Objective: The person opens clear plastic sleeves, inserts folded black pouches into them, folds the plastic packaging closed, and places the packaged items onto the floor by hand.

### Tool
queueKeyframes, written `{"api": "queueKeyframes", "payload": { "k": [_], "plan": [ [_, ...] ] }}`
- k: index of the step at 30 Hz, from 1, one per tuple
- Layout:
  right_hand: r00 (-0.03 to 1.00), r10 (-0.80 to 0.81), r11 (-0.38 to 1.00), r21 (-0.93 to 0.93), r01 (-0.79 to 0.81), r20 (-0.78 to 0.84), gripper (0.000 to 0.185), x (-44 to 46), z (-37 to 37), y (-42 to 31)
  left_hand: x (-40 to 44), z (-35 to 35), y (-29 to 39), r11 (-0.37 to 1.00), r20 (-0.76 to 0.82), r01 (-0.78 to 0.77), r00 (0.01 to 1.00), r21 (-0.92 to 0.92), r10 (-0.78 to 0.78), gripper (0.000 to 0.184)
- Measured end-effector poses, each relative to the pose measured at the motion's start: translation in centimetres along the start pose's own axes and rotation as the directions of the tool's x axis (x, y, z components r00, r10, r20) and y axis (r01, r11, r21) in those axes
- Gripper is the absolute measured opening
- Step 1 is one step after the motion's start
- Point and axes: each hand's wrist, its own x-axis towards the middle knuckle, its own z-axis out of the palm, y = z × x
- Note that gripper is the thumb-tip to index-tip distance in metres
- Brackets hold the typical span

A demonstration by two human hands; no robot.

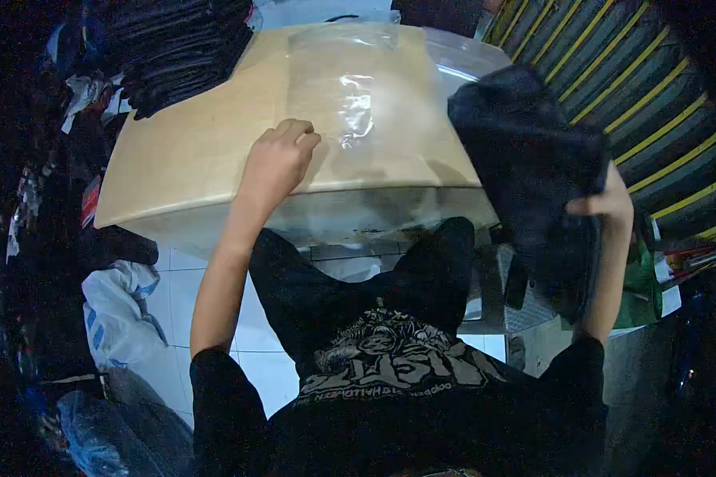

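Observation:
My left hand [282,155] is over the near half of the pale table [207,151], its fingers curled in and its fingertips hidden. Just beyond its fingers, a clear plastic bag [358,111] lies flat on the tabletop, shining under the light. At the table's right edge, my right hand [608,199] grips a folded black garment [533,151] by its outer side, thumb on top. The cloth hangs down past the table edge and is slightly blurred. Its exact kind is unclear.
A stack of folded black garments [179,56] sits on the table's far left corner. Dark bundles with yellow bands [628,103] are piled at the right. A white sack [123,310] stands on the tiled floor at the left, near a bluish plastic bag [95,429].

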Motion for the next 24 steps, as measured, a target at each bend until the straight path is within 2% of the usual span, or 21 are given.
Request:
{"api": "queueKeyframes", "payload": {
  "k": [2,3,4,6,8,9,10,12,14,16,18,20,23,24],
  "plan": [
    [0.953,0.149,0.988,-0.078,-0.133,0.265,0.084,0.0,1.8,-0.2,-0.2,-0.5,0.3,0.982,-0.106,0.055,0.991,-0.183,-0.076,0.013],
    [0.946,0.098,0.994,-0.078,-0.078,0.308,0.084,0.4,3.3,-1.2,-0.1,-0.2,0.1,0.978,-0.213,0.043,0.973,-0.203,-0.087,0.007],
    [0.955,-0.005,0.940,-0.326,0.105,0.295,0.084,0.4,3.9,-1.0,0.2,-0.1,0.5,0.950,-0.265,0.105,0.946,-0.293,-0.187,0.007],
    [0.947,-0.092,0.947,-0.265,0.179,0.309,0.083,2.0,6.2,-2.1,1.2,-0.2,1.7,0.858,-0.334,0.197,0.861,-0.474,-0.383,0.007],
    [0.943,-0.020,0.971,-0.219,0.098,0.332,0.082,3.3,7.8,-2.5,1.9,-0.3,2.5,0.859,-0.398,0.207,0.819,-0.468,-0.413,0.006],
    [0.922,-0.004,0.991,-0.122,0.055,0.386,0.078,4.3,8.4,-2.2,2.2,0.0,2.8,0.852,-0.433,0.200,0.791,-0.483,-0.431,0.006],
    [0.923,-0.028,0.982,-0.162,0.097,0.384,0.078,5.1,9.0,-2.5,2.6,0.2,3.1,0.846,-0.469,0.191,0.761,-0.498,-0.448,0.006],
    [0.920,-0.080,0.953,-0.241,0.184,0.384,0.076,6.9,10.1,-3.4,3.1,0.6,3.3,0.876,-0.526,0.147,0.750,-0.459,-0.402,0.008],
    [0.909,-0.101,0.956,-0.212,0.201,0.405,0.073,8.9,10.9,-3.1,3.5,1.0,3.4,0.887,-0.570,0.084,0.737,-0.454,-0.362,0.008],
    [0.937,0.001,0.914,-0.380,0.140,0.348,0.074,9.9,11.6,-4.0,3.7,1.2,3.7,0.872,-0.575,0.063,0.728,-0.486,-0.374,0.009],
    [0.964,0.003,0.800,-0.579,0.157,0.266,0.068,11.2,12.4,-3.2,3.9,1.2,3.9,0.861,-0.570,0.049,0.730,-0.507,-0.378,0.009],
    [0.975,0.071,0.768,-0.635,0.081,0.209,0.067,12.3,12.9,-3.4,3.9,1.1,4.3,0.869,-0.578,0.001,0.747,-0.494,-0.329,0.010],
    [0.941,0.297,0.654,-0.752,-0.078,0.161,0.072,14.2,14.0,-4.7,4.2,1.2,4.8,0.909,-0.625,-0.102,0.756,-0.404,-0.193,0.013],
    [0.911,0.388,0.597,-0.791,-0.134,0.139,0.074,15.1,14.5,-5.5,4.3,1.3,4.8,0.904,-0.624,-0.112,0.757,-0.412,-0.191,0.013]
  ]
}}
